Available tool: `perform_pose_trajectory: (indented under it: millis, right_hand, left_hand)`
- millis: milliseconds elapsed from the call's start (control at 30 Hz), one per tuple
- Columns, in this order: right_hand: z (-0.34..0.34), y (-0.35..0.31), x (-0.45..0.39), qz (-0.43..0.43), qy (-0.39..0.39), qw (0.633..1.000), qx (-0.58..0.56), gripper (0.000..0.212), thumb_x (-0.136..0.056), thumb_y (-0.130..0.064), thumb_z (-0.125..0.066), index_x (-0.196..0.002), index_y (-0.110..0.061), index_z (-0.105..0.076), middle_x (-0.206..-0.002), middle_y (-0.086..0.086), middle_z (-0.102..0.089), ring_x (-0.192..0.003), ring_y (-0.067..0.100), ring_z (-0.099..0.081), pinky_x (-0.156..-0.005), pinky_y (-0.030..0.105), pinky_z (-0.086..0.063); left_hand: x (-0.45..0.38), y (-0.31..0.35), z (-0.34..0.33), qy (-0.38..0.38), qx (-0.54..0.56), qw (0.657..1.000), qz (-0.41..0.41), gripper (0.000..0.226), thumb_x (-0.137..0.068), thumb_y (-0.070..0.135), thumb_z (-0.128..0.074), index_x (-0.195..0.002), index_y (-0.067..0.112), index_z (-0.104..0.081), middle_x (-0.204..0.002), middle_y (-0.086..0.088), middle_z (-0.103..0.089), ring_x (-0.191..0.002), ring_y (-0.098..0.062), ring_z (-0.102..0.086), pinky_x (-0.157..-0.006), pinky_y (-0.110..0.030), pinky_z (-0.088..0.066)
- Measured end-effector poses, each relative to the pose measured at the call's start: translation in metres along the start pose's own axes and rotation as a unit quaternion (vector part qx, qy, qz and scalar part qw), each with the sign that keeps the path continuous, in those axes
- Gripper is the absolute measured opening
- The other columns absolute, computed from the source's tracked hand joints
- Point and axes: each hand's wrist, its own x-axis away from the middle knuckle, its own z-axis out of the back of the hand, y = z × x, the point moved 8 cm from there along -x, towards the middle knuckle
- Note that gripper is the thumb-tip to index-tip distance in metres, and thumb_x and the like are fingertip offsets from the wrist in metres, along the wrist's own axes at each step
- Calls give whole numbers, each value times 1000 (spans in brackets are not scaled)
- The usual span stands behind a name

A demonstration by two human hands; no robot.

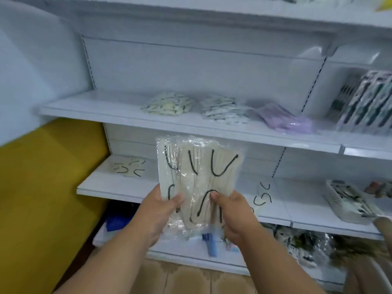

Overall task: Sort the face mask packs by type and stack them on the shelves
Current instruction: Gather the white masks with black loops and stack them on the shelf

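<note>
Left hand (167, 205): thumb pinches the beige mask packs (197, 179), fanned for type comparison.
Right hand (231, 209): grips their lower edge.
Location: held before the middle shelf (118, 184).

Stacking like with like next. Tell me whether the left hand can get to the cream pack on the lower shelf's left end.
Probably not yet: the left hand grips the fanned packs. The path to the cream pack looks open.
</note>
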Motion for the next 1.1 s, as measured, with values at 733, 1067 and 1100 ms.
perform_pose_trajectory:
  millis: [733,1067,1100]
  right_hand:
    - [-236,-396,-59,339,103,935,37,20,-100,-8,-52,-82,-14,-60,-79,6,-63,-72,22,-60,-55,30,-57]
    - [-237,-554,-189,391,102,910,93,21,-94,3,-50,-76,-8,-53,-74,11,-54,-64,28,-54,-65,52,-59]
    - [-236,-568,-205,391,103,909,105,20,-94,3,-50,-77,-7,-53,-77,12,-55,-67,29,-56,-67,53,-59]
  left_hand:
    - [-127,434,157,63,-36,936,-344,6,-93,21,-70,-92,21,-64,-86,-6,-72,-73,-23,-66,-68,-38,-55]
    - [-267,567,109,79,-27,920,-383,10,-91,21,-71,-95,15,-65,-94,-9,-72,-83,-28,-70,-78,-45,-61]
    - [-280,579,105,81,-29,919,-385,11,-91,21,-71,-96,13,-64,-92,-9,-72,-78,-25,-69,-73,-39,-59]
